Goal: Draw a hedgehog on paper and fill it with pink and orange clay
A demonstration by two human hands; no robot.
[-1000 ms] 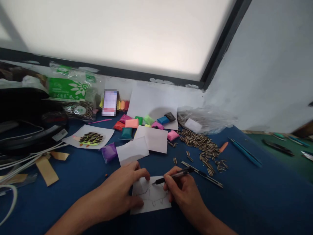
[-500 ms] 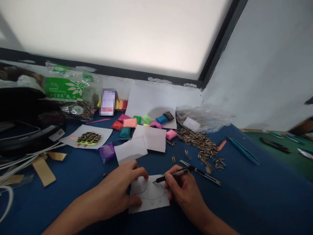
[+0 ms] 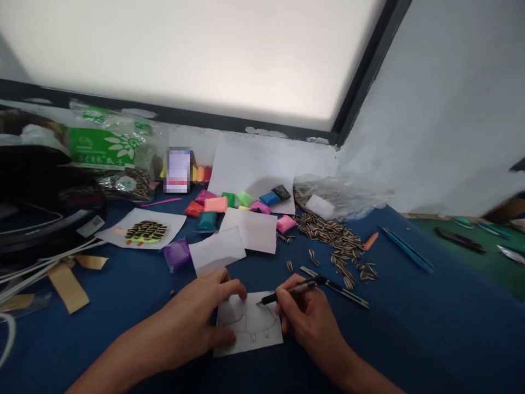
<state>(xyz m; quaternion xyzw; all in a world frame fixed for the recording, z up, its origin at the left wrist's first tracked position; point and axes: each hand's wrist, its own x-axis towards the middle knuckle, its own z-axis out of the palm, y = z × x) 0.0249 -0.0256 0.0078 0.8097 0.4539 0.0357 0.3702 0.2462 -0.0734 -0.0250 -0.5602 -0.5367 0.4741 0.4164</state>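
A small sheet of white paper (image 3: 262, 340) with a line drawing of a rounded body and short legs lies on the blue table. My left hand (image 3: 205, 314) rests on its left side, thumb and forefinger spread apart and pressing it flat. Between the fingers of my right hand (image 3: 307, 312) is a black pen (image 3: 294, 289), closed in a writing grip. The pen's tip touches or nearly touches the upper middle of the paper. Just beyond my right hand lies a slim craft knife (image 3: 346, 295). Two blank white cards (image 3: 250, 230) overlap beyond my left hand.
Sunflower seeds (image 3: 328, 232) spill from a clear bag (image 3: 353, 197). Blue tweezers (image 3: 406, 249) lie right. Coloured clay packets (image 3: 215, 204) sit in the middle, a purple packet (image 3: 177, 254) nearer. A seed-covered picture (image 3: 147, 230), cables (image 3: 33, 268) and a seed packet (image 3: 110, 153) are left.
The view has shifted very slightly, so the table things sit a little further left. Both hands keep their pose and the pen stays at about the same spot on the paper.
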